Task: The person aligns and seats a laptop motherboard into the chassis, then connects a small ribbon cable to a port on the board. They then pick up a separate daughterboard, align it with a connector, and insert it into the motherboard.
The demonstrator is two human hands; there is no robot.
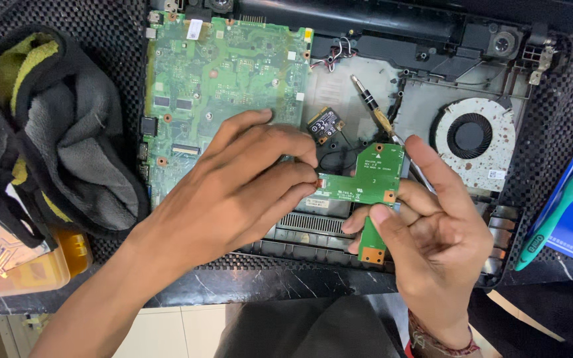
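An opened laptop base (426, 99) lies on a dark mat. Its large green motherboard (227, 73) sits in the upper left part of the case. My right hand (432, 245) holds a small green T-shaped circuit board (373, 182) above the case's front edge, thumb on its lower stem. My left hand (247, 185) pinches the left end of that small board with its fingertips. A small screwdriver (373, 109) lies inside the case just behind the board. A little black wireless card (325, 124) sits next to the motherboard.
A round cooling fan (473, 138) sits in the case at right. A grey and yellow cloth (54, 132) lies at left, with an orange plastic box (41, 265) below it. A green-handled tool (558, 209) rests on a blue object at the right edge.
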